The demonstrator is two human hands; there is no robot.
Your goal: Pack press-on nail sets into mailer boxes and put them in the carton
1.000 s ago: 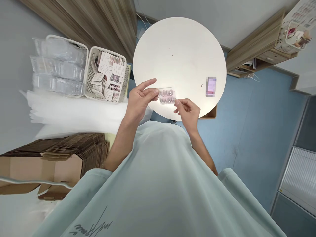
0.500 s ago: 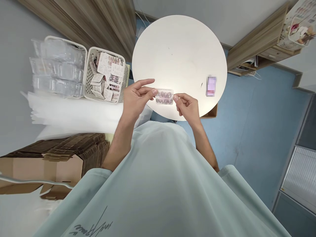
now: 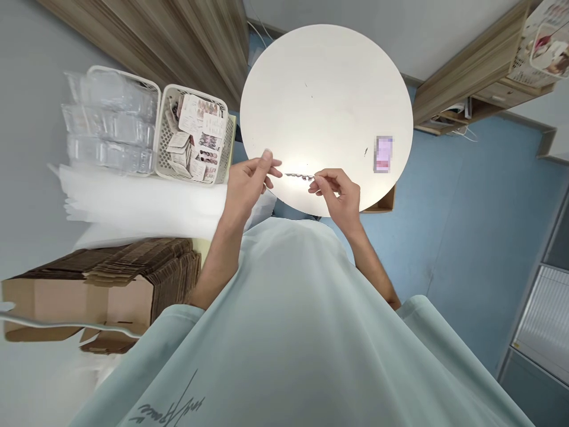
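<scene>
A thin card of press-on nails [image 3: 299, 176] is seen almost edge-on above the near part of the round white table [image 3: 329, 77]. My right hand [image 3: 340, 193] pinches its right end between thumb and fingers. Just off the card's left end is my left hand [image 3: 249, 184], with thumb and fingers apart and nothing in them. A small gap shows between those fingertips and the card. The nails on the card are hardly visible from this angle.
At left, a white basket [image 3: 166, 139] holds several nail cards, beside stacked clear plastic trays [image 3: 109, 124]. White sheets [image 3: 146, 207] and folded cardboard boxes [image 3: 146, 267] lie nearer me. A blurred-out phone-sized object [image 3: 383, 154] rests on the table's right side.
The card has turned from face-on to nearly edge-on. My left hand has let go of its left end and opened, while my right hand keeps hold.
</scene>
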